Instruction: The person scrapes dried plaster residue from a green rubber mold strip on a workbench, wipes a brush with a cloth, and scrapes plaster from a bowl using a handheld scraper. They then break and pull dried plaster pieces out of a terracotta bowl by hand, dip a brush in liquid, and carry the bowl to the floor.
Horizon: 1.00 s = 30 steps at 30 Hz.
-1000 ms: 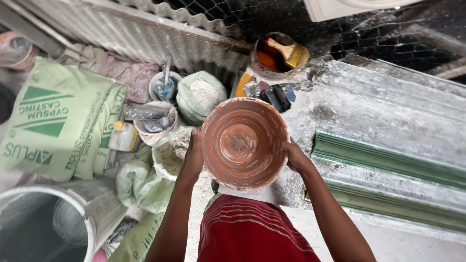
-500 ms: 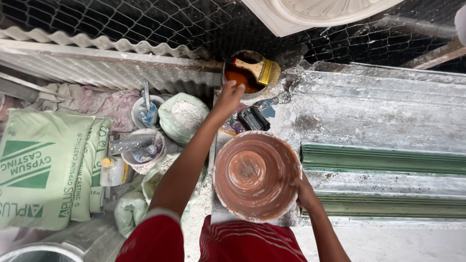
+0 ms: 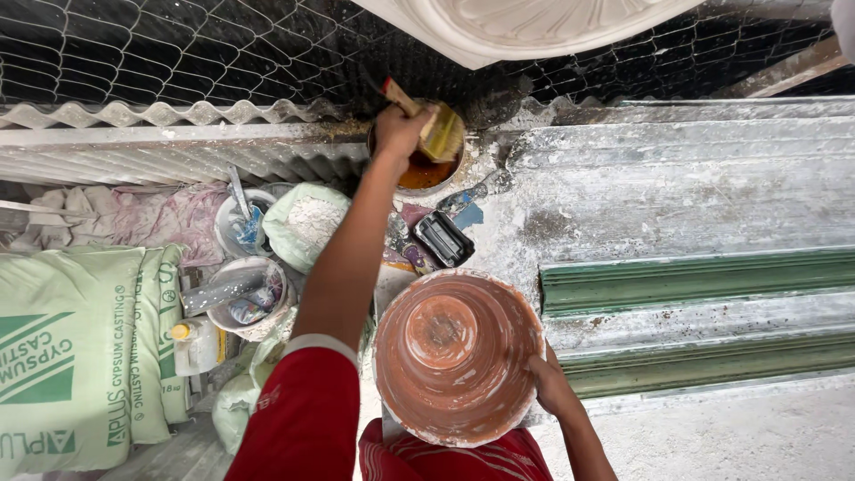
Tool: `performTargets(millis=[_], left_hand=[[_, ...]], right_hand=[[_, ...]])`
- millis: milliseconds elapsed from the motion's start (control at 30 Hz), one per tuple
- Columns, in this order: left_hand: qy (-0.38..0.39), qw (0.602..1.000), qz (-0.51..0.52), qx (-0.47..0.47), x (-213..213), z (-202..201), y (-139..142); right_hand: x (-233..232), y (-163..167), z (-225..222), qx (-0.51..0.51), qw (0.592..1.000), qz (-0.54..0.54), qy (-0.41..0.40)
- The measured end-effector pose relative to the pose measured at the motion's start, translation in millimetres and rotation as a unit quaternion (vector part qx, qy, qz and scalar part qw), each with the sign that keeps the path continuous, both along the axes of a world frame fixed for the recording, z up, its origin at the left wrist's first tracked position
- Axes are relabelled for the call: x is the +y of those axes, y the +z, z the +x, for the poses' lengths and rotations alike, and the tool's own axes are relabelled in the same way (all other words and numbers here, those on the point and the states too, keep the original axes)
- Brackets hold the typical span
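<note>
My left hand [image 3: 398, 131] reaches far forward and grips the wooden handle of a wide paintbrush [image 3: 435, 132]. Its bristles hang over a small round tin of brown liquid [image 3: 426, 173]. My right hand [image 3: 549, 383] holds the right rim of a large terracotta-coloured round bowl-shaped mould [image 3: 454, 354], which rests close to my body with its hollow side up. A red sleeve [image 3: 303, 410] covers my left upper arm.
Green sacks of powder [image 3: 71, 356] lie at the left. Open bags of white powder [image 3: 307, 223], small pots with tools [image 3: 242, 298] and a black object [image 3: 443, 239] crowd the middle. Long green and white ridged mouldings [image 3: 695, 281] run right. Wire mesh [image 3: 178, 53] backs the bench.
My left hand left the mould's rim, reached forward to the tin and lifted the brush out of it. My right hand stays on the mould.
</note>
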<state>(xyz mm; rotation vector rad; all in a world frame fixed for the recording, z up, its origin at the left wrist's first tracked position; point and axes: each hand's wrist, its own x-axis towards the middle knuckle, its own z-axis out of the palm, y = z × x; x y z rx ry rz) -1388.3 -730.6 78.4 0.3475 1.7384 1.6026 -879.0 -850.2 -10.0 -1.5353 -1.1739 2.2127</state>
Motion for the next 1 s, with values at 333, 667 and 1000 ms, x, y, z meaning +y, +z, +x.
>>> performTargets(millis=[333,667,1000], left_hand=[[-0.185,0.901,-0.247,0.306,-28.3,-14.5,16.2],[0.019,0.89,0.141,0.433,-51.7,3.1,4.5],[0.147,0.954,0.259,-0.027,-107.3,12.2,15.0]], right_hand=[[5.1,11.2,-11.0,-0.02,1.0,0.003,0.007],[5.2,11.4,-12.5,-0.019,0.999,0.028,0.011],[5.6,19.8,-1.2,-0.058,0.982,-0.136,0.115]])
